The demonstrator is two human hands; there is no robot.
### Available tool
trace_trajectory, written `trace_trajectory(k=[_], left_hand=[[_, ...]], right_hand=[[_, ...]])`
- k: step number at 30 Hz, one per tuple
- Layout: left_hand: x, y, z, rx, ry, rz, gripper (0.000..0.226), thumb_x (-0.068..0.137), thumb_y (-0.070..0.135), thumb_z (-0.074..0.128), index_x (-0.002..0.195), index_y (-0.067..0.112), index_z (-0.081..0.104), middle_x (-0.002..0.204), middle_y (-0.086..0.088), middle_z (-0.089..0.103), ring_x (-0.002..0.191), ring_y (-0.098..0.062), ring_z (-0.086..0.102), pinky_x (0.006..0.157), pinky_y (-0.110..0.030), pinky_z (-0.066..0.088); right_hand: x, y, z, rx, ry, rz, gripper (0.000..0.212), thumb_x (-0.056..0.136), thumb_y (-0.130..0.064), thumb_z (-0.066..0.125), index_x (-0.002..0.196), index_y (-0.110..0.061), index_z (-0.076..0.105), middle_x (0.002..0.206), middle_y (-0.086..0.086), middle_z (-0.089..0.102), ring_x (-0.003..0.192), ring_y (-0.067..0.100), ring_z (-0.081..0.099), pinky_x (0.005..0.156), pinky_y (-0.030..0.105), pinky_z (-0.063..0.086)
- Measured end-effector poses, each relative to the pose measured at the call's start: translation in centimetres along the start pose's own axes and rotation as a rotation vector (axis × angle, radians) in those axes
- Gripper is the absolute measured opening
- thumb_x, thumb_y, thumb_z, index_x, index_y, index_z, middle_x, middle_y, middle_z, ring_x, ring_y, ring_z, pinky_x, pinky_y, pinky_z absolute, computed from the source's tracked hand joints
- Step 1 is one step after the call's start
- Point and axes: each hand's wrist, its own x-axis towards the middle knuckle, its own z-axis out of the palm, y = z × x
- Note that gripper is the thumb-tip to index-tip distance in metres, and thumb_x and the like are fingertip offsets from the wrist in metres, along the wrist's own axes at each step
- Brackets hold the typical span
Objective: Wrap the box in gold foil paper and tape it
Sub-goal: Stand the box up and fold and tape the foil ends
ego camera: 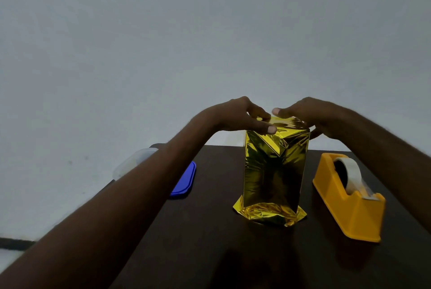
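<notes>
Both hands (238,115) (310,116) press gold foil (274,172) atop the upright box.

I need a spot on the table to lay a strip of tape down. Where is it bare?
Bare table lies in front of the foil-wrapped box, and between it and the blue lid. A narrower bare strip separates the box from the tape dispenser. It is crowded at the box top, where the left hand and right hand hold the foil.
</notes>
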Motion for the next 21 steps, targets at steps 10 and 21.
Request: trace_trajectory(k=[10, 21], left_hand=[[-0.2, 0.3, 0.0, 0.008, -0.002, -0.03, 0.069, 0.073, 0.066, 0.066, 0.127, 0.023, 0.065, 0.121, 0.002, 0.065, 0.109, -0.014, 0.058, 0.1, -0.042, 0.046], [-0.8, 1.2, 0.1, 0.021, 0.004, -0.072, 0.087, 0.056, 0.083, 0.059, 0.125, 0.03, 0.065, 0.125, 0.005, 0.064, 0.118, -0.017, 0.056, 0.103, -0.047, 0.045]], right_hand=[[-0.3, 0.2, 1.2, 0.265, -0.064, 0.095, 0.037, 0.097, -0.035, 0.055, 0.119, -0.006, 0.058, 0.091, 0.013, 0.068, 0.073, 0.028, 0.065, 0.066, 0.036, 0.051], [-0.6, 0.8, 0.8, 0.335, -0.074, 0.078, 0.038, 0.1, -0.028, 0.055, 0.126, 0.0, 0.051, 0.095, 0.015, 0.066, 0.075, 0.026, 0.066, 0.064, 0.039, 0.054]])
